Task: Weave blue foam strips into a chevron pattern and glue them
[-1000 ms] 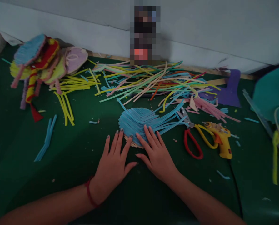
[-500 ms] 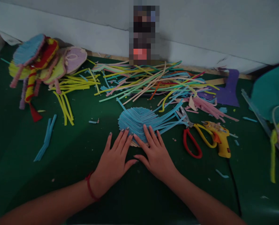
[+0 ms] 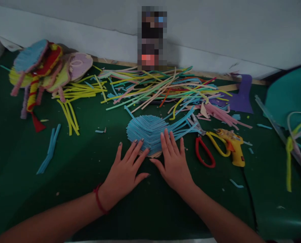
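A round pad covered in light blue foam strips lies on the green table, with loose strip ends trailing off to its right. My left hand lies flat and open, its fingertips resting on the pad's near left edge. My right hand is also flat and open, fingers pressing on the pad's near right edge. Neither hand holds anything.
Red and yellow scissors and a yellow glue gun lie right of the pad. A heap of coloured foam strips spreads behind it. Finished woven pieces are stacked at the back left. Teal foam sheet sits far right.
My right hand has slid to the right along the pad's near edge. My left hand moved slightly forward and right, its fingers drawing closer together on the pad.
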The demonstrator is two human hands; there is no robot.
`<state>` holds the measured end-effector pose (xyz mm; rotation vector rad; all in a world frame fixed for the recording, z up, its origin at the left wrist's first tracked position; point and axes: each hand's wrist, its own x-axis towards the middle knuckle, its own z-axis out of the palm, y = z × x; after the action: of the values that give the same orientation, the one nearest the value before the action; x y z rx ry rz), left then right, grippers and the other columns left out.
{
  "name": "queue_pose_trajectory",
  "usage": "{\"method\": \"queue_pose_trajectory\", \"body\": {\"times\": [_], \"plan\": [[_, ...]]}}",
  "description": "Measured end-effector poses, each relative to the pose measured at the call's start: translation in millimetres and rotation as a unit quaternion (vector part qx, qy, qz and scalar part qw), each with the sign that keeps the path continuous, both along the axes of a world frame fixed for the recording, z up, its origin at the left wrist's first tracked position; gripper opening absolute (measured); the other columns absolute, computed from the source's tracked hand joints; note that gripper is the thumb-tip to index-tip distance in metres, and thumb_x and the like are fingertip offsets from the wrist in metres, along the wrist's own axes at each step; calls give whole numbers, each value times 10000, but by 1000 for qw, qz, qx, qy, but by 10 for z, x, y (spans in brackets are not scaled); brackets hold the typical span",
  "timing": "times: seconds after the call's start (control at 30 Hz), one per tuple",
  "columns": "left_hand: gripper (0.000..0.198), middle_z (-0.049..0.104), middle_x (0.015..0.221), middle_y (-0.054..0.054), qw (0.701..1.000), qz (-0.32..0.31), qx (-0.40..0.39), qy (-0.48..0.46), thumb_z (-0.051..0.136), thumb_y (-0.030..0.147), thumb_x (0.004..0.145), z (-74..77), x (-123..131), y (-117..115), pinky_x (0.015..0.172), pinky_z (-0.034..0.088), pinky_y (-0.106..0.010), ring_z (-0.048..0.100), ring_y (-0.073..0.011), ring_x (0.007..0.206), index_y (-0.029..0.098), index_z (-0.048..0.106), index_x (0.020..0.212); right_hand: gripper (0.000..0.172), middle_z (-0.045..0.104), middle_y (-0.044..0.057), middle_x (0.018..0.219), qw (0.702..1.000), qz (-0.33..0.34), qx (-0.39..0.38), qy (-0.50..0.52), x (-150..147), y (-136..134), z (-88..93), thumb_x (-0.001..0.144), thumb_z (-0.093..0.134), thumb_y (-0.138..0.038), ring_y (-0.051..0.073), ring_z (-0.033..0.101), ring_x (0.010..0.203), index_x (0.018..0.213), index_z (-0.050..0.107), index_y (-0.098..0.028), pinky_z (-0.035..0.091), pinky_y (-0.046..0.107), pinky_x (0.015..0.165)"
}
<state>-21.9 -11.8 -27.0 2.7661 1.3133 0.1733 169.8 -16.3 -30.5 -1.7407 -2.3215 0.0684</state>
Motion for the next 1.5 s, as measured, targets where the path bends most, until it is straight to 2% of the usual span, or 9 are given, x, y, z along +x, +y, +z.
{"method": "queue_pose_trajectory", "body": {"times": [0.37,0.63,0.73,0.8,0.93,1.1,1.2,1.37,1.5], "plan": [[524,311,1508,-121,999,-11,-30,-9,445,480,900,26,-2,22,1079,213,-625,312,-322,1370,300,407,1390,768,180,124,1546,999,-14,-47,-13,40,-3,-87,931,283,-550,285,158,1426,1492,-91,-184,118,569,1124],[514,328,1493,-152,1000,7,-7,-10,380,415,934,59,-13,64,1086,212,-615,337,-312,1359,195,396,1399,681,201,120,1545,997,-64,-24,35,145,57,-28,969,269,-430,256,167,1427,1493,-95,-193,162,552,1123],[514,351,1477,-171,998,52,17,-15,367,327,939,71,-74,164,1104,172,-611,341,-321,1355,127,364,1413,572,208,104,1546,995,-92,-7,37,261,116,9,978,233,-296,268,179,1423,1506,25,-227,158,574,1114],[505,363,1471,-175,997,74,33,-21,363,274,935,80,-131,249,1107,166,-607,345,-320,1353,119,354,1415,521,263,114,1526,994,-101,9,45,362,158,47,965,244,-246,281,234,1405,1484,198,-227,216,562,1097],[419,447,1415,-167,992,107,61,-39,375,235,930,119,-232,387,1102,212,-567,412,-303,1308,123,457,1324,355,565,158,1203,983,-156,59,78,578,231,146,926,381,-289,290,512,1156,1222,542,-176,416,481,942],[270,643,1062,-136,987,143,56,-53,417,268,923,143,-279,449,832,452,-429,601,-275,996,123,593,1067,256,585,82,804,979,-199,7,45,754,262,239,905,434,-368,224,560,770,848,590,-173,441,361,698],[241,644,971,-113,986,148,49,-54,418,285,926,114,-284,467,722,445,-384,607,-258,901,139,587,1015,278,591,65,775,971,-237,-26,24,837,222,291,892,458,-427,203,553,708,790,550,-186,395,308,598],[225,626,965,-113,985,145,49,-77,426,275,924,75,-287,484,730,429,-376,589,-253,902,128,562,1027,272,617,39,756,950,-290,-119,-12,939,125,364,859,501,-469,193,563,633,809,535,-204,335,271,507],[236,610,953,-114,984,138,47,-98,404,282,932,60,-288,500,755,423,-375,575,-249,908,128,558,1023,268,625,77,840,953,-283,-100,-41,994,90,335,847,510,-446,219,595,716,863,554,-181,369,281,535]]}}
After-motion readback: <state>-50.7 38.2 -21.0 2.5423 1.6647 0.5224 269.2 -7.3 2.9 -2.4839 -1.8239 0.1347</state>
